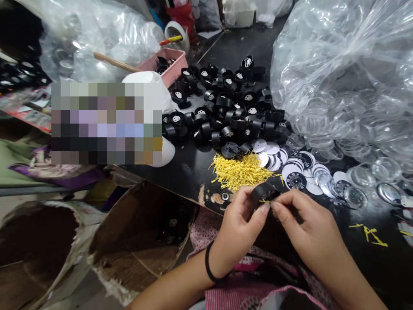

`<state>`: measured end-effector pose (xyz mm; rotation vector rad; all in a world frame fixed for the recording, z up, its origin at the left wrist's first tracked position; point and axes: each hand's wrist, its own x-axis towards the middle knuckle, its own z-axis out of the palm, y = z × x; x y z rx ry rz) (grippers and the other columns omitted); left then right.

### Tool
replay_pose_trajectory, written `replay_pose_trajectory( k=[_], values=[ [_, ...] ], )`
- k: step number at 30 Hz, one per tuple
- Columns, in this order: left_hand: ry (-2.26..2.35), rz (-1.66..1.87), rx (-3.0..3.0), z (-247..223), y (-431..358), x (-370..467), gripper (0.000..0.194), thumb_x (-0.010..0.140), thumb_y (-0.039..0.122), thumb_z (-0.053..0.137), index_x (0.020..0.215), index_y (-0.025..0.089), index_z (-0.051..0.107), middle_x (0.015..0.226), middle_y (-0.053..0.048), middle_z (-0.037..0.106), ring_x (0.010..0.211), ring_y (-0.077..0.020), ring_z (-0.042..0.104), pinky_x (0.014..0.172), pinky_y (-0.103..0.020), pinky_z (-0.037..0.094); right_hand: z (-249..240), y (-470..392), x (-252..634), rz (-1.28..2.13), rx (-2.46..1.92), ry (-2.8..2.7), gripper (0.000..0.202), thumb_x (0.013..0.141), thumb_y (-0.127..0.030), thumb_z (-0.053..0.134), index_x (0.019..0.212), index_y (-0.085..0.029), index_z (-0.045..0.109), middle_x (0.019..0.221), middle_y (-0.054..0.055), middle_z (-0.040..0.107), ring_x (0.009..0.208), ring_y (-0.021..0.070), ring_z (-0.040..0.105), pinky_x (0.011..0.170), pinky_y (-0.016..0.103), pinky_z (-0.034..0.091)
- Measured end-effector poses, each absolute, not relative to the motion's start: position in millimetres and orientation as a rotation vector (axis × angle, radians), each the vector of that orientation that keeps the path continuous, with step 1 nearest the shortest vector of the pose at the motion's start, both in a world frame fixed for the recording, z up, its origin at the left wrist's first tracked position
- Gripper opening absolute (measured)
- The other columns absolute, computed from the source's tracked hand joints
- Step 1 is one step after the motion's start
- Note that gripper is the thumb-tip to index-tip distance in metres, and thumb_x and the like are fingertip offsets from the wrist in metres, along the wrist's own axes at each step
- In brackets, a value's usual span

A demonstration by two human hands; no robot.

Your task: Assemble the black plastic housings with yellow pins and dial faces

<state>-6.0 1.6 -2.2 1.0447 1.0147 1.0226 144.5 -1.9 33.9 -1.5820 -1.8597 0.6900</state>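
Note:
My left hand (247, 215) is closed round a black round housing (265, 192) held just past the table's front edge. A thin yellow piece (264, 201) lies across the housing's near side, by my left thumb. The fingertips of my right hand (295, 211) are pinched together at the right end of that yellow piece, touching the housing. Beyond my hands is a heap of yellow pointers (240, 171). White and black printed dials (296, 181) lie to its right, and many black housings (226, 110) are piled behind it.
Clear round covers (385, 170) spill from a big plastic bag (342, 56) at right. A few loose yellow pointers (371, 234) lie on the black table (190, 172). A pink bin (176, 66) stands at the back. Cardboard drums (129, 241) stand at lower left.

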Motion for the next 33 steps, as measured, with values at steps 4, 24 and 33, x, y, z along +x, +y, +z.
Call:
replay_pose_trajectory(
  k=[4,24,33],
  values=[
    [1.101,1.003,1.152,0,-1,-8,0.017,0.090,0.024,0.057,0.107,0.024,0.056,0.097,0.000,0.063,0.091,-0.0152,0.061,0.090,-0.029,0.047,34,-7,142,0.767,-1.598,-1.825,0.020,0.094,-0.029,0.051,0.076,-0.023,0.056,0.071,-0.003,0.062,0.065,0.0115,0.056,0.059,0.023,0.040],
    [1.055,0.827,1.016,8,5,-18,0.035,0.089,0.036,0.061,0.124,0.031,0.063,0.136,0.000,0.062,0.133,-0.0195,0.049,0.114,-0.031,0.036,32,4,146,0.222,-1.417,-2.225,0.010,0.091,-0.016,0.050,0.087,-0.018,0.059,0.078,0.003,0.060,0.076,0.0175,0.052,0.073,0.034,0.034],
    [1.028,0.850,0.588,-15,-6,2,0.038,0.085,0.043,0.066,0.120,0.031,0.067,0.136,-0.004,0.062,0.133,-0.0276,0.050,0.103,-0.038,0.051,42,2,155,0.739,-1.728,-1.947,0.010,0.086,-0.017,0.055,0.078,-0.021,0.058,0.072,-0.004,0.061,0.068,0.0109,0.053,0.067,0.025,0.038]
  ],
)
